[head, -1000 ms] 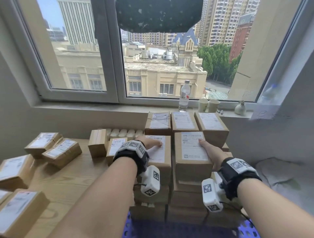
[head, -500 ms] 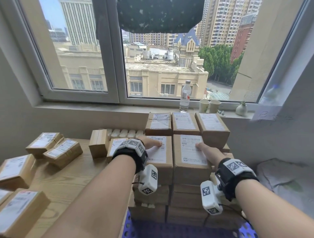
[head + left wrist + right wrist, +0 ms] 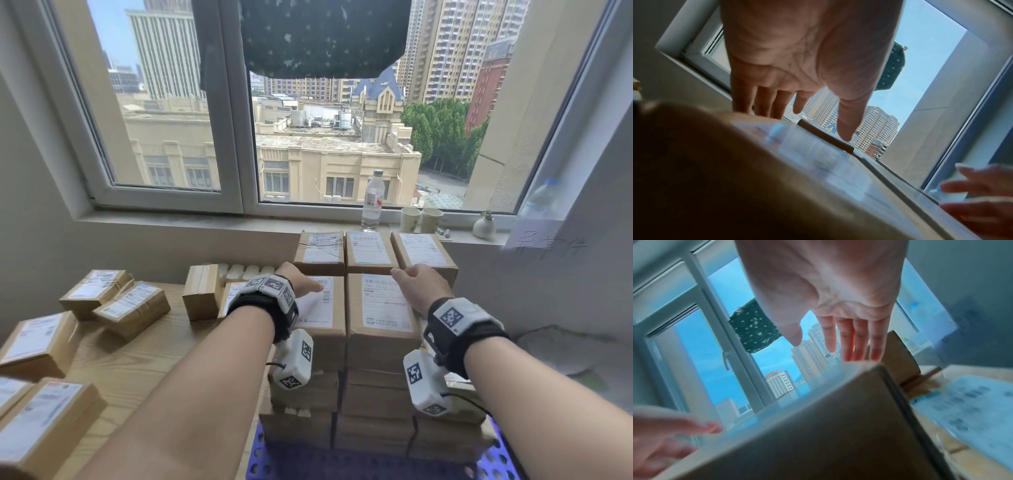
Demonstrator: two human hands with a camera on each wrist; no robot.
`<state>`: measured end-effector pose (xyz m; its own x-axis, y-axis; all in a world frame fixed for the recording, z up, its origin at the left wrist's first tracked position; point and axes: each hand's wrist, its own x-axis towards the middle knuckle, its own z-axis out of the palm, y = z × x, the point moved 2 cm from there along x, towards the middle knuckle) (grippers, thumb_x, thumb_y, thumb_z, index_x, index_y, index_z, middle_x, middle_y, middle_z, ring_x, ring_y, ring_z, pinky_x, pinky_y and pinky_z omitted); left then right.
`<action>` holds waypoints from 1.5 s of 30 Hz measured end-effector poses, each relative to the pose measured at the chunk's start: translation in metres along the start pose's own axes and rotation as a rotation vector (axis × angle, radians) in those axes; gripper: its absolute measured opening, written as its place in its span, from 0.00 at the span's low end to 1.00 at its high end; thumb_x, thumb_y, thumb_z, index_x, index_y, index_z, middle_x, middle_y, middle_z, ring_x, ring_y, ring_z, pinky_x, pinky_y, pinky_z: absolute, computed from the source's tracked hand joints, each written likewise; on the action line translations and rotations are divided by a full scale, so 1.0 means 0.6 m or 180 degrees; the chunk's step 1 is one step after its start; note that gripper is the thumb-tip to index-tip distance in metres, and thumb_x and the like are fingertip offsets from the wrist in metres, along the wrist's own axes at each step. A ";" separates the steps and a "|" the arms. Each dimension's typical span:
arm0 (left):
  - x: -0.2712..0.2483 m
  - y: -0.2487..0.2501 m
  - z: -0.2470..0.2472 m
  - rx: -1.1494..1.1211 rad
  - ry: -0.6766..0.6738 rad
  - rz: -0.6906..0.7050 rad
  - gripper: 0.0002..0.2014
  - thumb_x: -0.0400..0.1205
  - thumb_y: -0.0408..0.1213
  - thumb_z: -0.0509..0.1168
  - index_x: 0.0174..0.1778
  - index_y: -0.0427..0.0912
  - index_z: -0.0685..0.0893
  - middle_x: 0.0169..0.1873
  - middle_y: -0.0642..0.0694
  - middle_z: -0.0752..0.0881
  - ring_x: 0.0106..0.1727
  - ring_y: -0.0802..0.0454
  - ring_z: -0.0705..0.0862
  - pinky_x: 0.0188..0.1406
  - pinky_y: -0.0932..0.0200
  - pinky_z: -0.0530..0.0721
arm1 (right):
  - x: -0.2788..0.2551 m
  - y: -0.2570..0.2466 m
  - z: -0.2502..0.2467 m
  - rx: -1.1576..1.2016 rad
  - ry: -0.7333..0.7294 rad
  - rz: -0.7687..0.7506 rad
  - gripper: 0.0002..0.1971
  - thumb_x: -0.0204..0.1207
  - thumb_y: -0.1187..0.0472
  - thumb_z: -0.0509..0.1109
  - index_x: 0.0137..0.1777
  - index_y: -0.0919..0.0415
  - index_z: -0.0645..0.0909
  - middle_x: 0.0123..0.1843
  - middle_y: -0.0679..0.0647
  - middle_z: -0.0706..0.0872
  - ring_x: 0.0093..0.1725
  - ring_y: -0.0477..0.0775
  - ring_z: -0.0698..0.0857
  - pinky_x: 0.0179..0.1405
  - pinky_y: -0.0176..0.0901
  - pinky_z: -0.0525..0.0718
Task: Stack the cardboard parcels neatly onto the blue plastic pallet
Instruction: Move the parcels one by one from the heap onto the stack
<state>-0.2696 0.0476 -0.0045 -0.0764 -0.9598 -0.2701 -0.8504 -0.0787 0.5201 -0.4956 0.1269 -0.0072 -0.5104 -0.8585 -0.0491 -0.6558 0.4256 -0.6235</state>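
Black wristbands (image 3: 270, 308) — white tagged cameras (image 3: 294, 359).

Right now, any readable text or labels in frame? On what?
"异常件": faint handwriting, best guess, on the paper sheet on the wall right of the sill.
Shipping labels on the parcels: print too small to read.
Label on the bottle: blurred, unreadable.

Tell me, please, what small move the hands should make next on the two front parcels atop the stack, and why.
Probably lift both hands away and fetch another parcel. The left hand and right hand lie flat with straight fingers on the front-left parcel and front-right parcel, which already sit side by side, about level. Loose parcels wait on the wooden table.
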 end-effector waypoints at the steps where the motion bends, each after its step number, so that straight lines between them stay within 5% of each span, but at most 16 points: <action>1: -0.001 0.001 -0.001 0.0004 0.0069 0.0065 0.37 0.76 0.53 0.73 0.75 0.37 0.70 0.67 0.42 0.81 0.62 0.44 0.82 0.49 0.59 0.76 | -0.005 -0.009 -0.006 -0.0130 0.0067 -0.0125 0.24 0.83 0.43 0.60 0.70 0.58 0.77 0.64 0.55 0.85 0.60 0.57 0.82 0.55 0.47 0.78; 3: -0.012 0.005 -0.004 0.0066 0.0214 0.0267 0.33 0.73 0.54 0.72 0.72 0.43 0.74 0.62 0.46 0.84 0.58 0.47 0.83 0.56 0.56 0.81 | -0.017 -0.026 -0.014 -0.0382 0.0175 -0.0400 0.22 0.83 0.45 0.60 0.71 0.57 0.76 0.63 0.54 0.85 0.59 0.56 0.83 0.56 0.48 0.81; 7: -0.046 0.007 -0.003 0.0098 0.0430 0.0602 0.30 0.79 0.46 0.68 0.77 0.45 0.71 0.70 0.45 0.80 0.69 0.45 0.79 0.64 0.56 0.75 | -0.048 -0.051 -0.015 -0.0751 0.0302 -0.0943 0.20 0.83 0.47 0.59 0.70 0.54 0.77 0.64 0.52 0.85 0.59 0.55 0.84 0.58 0.52 0.83; 12: -0.083 -0.012 0.006 0.0196 0.0559 0.0711 0.26 0.79 0.46 0.66 0.74 0.47 0.74 0.73 0.45 0.78 0.73 0.45 0.76 0.72 0.52 0.73 | -0.091 -0.060 0.002 -0.0786 0.0276 -0.1358 0.18 0.83 0.49 0.59 0.68 0.53 0.79 0.65 0.51 0.84 0.63 0.54 0.81 0.60 0.49 0.80; 28: -0.153 -0.152 -0.019 0.0325 0.1041 0.0517 0.19 0.82 0.43 0.61 0.70 0.49 0.77 0.70 0.44 0.78 0.71 0.44 0.76 0.69 0.53 0.74 | -0.194 -0.131 0.088 -0.0475 0.0175 -0.2167 0.14 0.82 0.55 0.61 0.62 0.54 0.83 0.63 0.52 0.85 0.64 0.55 0.80 0.61 0.47 0.77; 45: -0.159 -0.480 -0.178 0.0150 0.0978 0.0095 0.17 0.82 0.42 0.59 0.67 0.48 0.81 0.67 0.45 0.82 0.67 0.45 0.79 0.69 0.48 0.78 | -0.320 -0.361 0.332 -0.0433 -0.0308 -0.2337 0.13 0.80 0.58 0.63 0.58 0.55 0.86 0.57 0.54 0.88 0.56 0.55 0.83 0.54 0.44 0.77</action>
<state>0.0383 0.1327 -0.0418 0.0532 -0.9986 0.0060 -0.8740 -0.0436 0.4840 -0.1445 0.1426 -0.0181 0.1315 -0.9539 0.2699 -0.8749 -0.2397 -0.4208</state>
